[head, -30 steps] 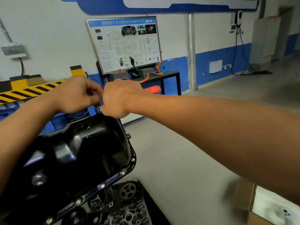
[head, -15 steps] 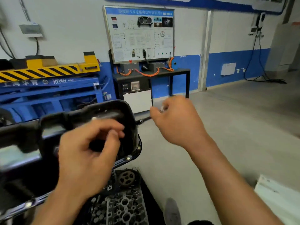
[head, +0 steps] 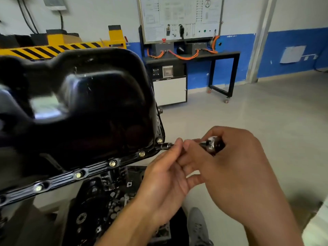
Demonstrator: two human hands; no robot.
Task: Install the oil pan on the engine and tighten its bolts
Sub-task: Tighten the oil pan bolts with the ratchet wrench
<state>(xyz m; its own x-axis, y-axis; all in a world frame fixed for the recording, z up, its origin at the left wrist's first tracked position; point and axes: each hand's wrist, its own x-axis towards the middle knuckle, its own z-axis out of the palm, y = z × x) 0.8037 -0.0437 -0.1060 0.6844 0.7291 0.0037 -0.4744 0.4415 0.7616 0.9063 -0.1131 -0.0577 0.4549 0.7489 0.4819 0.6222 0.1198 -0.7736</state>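
Head view. A: What has changed at the oil pan [head: 99, 107]?

B: Half a second ago the hands were apart. The left hand [head: 165, 181] hovered over the pan, and the right hand [head: 232, 174] carried the socket driver [head: 212, 145] beside its far rim. Now both meet at the pan's near right corner, with the socket [head: 166, 146] brought up to the flange [head: 95, 170], just beside the corner bolt [head: 159, 140].

A: What does that mean for the job?

B: The pan already sits on the engine [head: 99, 208], and a row of bolts [head: 112, 163] shows along the near flange. I judge the person is lining up to tighten at this corner. Whether the socket is seated on a bolt head, I cannot tell.

A: And the fingers?

B: The right hand's fingers [head: 230, 137] are curled round the driver's chrome handle, gripping it. The left hand's fingers [head: 177, 144] are nearly closed, pinching the shaft just behind the socket, likely to steady it.
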